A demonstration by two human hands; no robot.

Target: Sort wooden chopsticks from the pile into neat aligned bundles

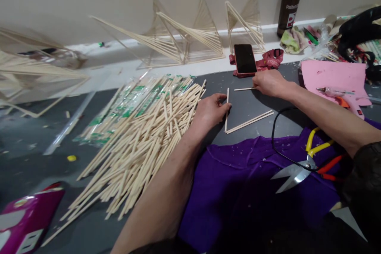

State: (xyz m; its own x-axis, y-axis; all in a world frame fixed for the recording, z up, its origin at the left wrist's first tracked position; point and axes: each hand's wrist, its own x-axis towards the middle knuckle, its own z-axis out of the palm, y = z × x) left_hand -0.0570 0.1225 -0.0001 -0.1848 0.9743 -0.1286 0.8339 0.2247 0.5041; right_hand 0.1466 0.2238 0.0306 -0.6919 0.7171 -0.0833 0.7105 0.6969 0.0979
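Note:
My left hand (211, 109) lies on the grey tabletop with its thumb and index finger closed on a wooden chopstick (228, 93), which points away from me. At its near end, two more chopsticks (250, 122) lie close together and slant off to the right, forming a V with it. My right hand (269, 82) pinches the right end of a short stick (244, 89) a little above that V, just in front of the phone. A large heap of loose chopsticks (149, 151) spreads left of my left forearm.
Plastic-wrapped chopsticks (119, 111) lie behind the heap. Lattice stick structures (190, 39) stand along the wall. A phone (245, 58), bottle (289, 8), pink glue gun (351, 101) and pink sheet (333, 75) are beyond. Yellow-handled scissors (306, 166) rest on purple cloth (238, 166).

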